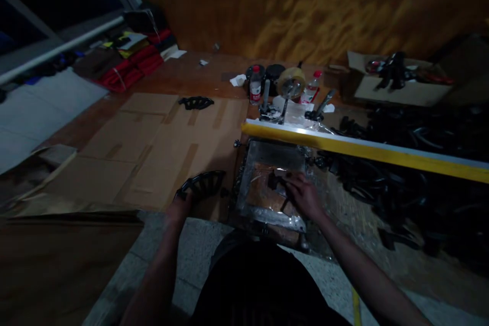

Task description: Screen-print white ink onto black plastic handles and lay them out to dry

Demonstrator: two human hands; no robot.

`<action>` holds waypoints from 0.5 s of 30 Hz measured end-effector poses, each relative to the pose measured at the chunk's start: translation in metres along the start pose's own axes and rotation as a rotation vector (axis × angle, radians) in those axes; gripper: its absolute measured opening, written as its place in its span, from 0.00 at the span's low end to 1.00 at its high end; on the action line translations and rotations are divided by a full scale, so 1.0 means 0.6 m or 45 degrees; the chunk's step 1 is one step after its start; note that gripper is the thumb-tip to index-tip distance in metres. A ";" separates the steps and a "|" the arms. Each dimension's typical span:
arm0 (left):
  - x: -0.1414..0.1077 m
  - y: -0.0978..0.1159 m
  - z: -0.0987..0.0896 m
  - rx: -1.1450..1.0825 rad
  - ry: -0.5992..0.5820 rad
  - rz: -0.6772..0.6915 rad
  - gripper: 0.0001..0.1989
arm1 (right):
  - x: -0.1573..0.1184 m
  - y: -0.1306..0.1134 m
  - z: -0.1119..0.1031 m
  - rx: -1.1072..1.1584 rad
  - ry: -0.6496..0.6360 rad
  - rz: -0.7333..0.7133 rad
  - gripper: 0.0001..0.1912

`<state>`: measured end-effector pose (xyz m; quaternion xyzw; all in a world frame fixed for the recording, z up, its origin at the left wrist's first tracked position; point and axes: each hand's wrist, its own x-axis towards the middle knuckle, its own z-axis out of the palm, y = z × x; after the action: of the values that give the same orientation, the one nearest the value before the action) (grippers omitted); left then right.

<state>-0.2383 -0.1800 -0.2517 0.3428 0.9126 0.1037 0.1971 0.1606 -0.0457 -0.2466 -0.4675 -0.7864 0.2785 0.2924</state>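
Note:
My left hand is closed on the near end of a curved black part with ribs, at the front edge of the cardboard. Over a metal plate partly covered with clear film, my right hand pinches a small dark piece; dim light hides what kind it is. A second curved black part lies by itself on the far side of the cardboard sheet.
A yellow and white bar light crosses above the plate. Behind it stand a bottle, another bottle and a tape roll. Black parts pile up at right, below an open carton. Red cloth lies at far left.

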 end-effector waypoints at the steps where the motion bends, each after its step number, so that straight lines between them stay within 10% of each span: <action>1: -0.012 0.004 0.008 0.030 0.081 -0.031 0.25 | -0.005 -0.006 0.012 -0.067 -0.042 -0.045 0.18; 10: -0.055 0.088 0.113 0.202 0.211 0.086 0.34 | 0.002 -0.047 0.036 -0.525 -0.097 -0.378 0.15; 15: -0.031 0.087 0.121 0.223 0.180 0.033 0.32 | 0.057 -0.149 0.124 -0.335 -0.517 -0.486 0.15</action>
<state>-0.1636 -0.1497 -0.2950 0.3623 0.9253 0.0498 0.1002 0.0425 -0.0636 -0.2264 -0.2800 -0.9317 0.2020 0.1131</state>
